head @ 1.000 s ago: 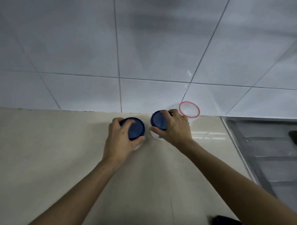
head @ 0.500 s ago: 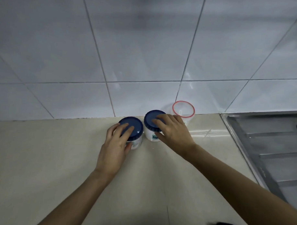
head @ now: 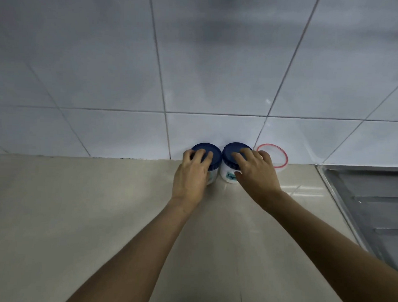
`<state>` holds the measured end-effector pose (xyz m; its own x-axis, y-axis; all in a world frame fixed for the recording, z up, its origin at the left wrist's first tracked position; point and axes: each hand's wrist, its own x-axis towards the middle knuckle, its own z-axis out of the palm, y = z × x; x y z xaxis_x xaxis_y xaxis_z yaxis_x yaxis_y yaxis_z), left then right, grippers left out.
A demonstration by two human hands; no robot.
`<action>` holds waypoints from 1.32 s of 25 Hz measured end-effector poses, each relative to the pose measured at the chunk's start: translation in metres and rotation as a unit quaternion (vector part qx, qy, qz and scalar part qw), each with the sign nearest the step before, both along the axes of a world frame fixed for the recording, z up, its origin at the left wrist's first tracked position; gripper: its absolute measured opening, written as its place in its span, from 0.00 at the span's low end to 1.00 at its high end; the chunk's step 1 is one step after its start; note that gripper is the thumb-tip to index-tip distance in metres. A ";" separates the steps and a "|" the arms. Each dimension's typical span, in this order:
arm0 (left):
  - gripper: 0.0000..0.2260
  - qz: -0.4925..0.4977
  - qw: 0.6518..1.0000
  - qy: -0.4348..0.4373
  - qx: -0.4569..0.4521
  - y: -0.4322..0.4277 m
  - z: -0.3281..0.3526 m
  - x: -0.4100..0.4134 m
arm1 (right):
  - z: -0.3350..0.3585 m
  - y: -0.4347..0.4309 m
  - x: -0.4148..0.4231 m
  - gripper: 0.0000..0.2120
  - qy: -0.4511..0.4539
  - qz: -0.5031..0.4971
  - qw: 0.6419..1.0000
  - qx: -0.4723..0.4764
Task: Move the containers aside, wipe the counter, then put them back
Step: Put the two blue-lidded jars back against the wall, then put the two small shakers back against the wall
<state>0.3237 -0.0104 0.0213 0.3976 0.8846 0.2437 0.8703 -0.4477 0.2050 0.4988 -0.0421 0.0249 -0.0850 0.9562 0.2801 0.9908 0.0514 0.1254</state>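
**Two hands on two blue-lidded jars at the back of a kitchen counter**

Seen from a head-worn camera looking down: two bare forearms reach from the bottom of the frame to the middle, where a beige counter (head: 78,225) meets a white tiled wall (head: 208,60).

The left hand (head: 191,173) lies over the left jar (head: 212,174), a white tub with a dark blue lid, fingers draped on the lid and curled down its side. The right hand (head: 257,173) covers the right jar (head: 228,175) the same way, thumb pressing the white side near a small teal label. Both hands look closed around their jars, which stand upright on the counter, just beside each other and close against the wall.

Right of centre, just beside the right hand, stands a clear container with a red rim (head: 272,156), apparently open-topped. A steel sink drainboard (head: 367,202) fills the right edge.

Risks, as a judgement: the grips are mostly on the lids, so a loose lid could come away when lifted and drop the tub. The right hand's knuckles sit very near the clear container and could knock it over. The jars may also bump each other if moved together.
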 end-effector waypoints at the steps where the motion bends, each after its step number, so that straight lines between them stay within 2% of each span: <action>1: 0.31 -0.017 1.000 0.007 -0.002 0.000 0.000 -0.004 | 0.003 -0.003 -0.001 0.24 0.007 -0.007 1.000 0.002; 3: 0.35 -0.033 0.999 -0.003 -0.004 -0.011 0.001 -0.023 | 0.008 -0.019 -0.012 0.26 0.051 -0.021 0.998 0.030; 5: 0.34 -0.028 0.999 -0.027 -0.002 -0.040 -0.008 -0.053 | 0.006 -0.044 -0.031 0.22 0.085 -0.004 0.995 0.047; 10: 0.26 -0.044 0.999 0.007 -0.020 -0.116 -0.032 -0.159 | -0.012 -0.090 -0.102 0.18 0.109 0.128 0.986 -0.022; 13: 0.26 0.023 0.999 0.026 -0.008 -0.134 -0.036 -0.252 | -0.017 -0.082 -0.176 0.17 0.113 0.206 0.970 -0.068; 18: 0.26 0.116 0.993 0.032 -0.009 -0.158 -0.033 -0.379 | -0.017 -0.060 -0.304 0.18 0.127 0.278 0.944 -0.122; 20: 0.22 0.147 0.989 0.006 -0.002 -0.163 -0.026 -0.424 | -0.011 -0.054 -0.357 0.19 0.128 0.309 0.933 -0.133; 23: 0.17 0.214 0.975 -0.032 0.060 -0.160 0.000 -0.490 | 0.005 -0.038 -0.437 0.21 0.140 0.343 0.917 -0.149; 26: 0.20 0.283 0.952 -0.067 0.096 -0.139 0.033 -0.543 | 0.026 -0.013 -0.506 0.28 0.194 0.359 0.901 -0.148; 29: 0.26 0.245 0.964 -0.095 0.037 -0.112 0.050 -0.581 | 0.037 0.008 -0.562 0.33 0.236 0.365 0.884 -0.172; 33: 0.29 0.214 0.971 -0.030 -0.099 -0.086 0.045 -0.584 | 0.031 0.022 -0.585 0.25 0.241 0.376 0.875 -0.187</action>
<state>-0.2608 -0.0960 0.0660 -0.0267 0.9976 0.0639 0.9522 0.0059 0.3055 -0.0867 -0.0200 0.0558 -0.6878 0.7128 0.1370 0.5920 0.6601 -0.4623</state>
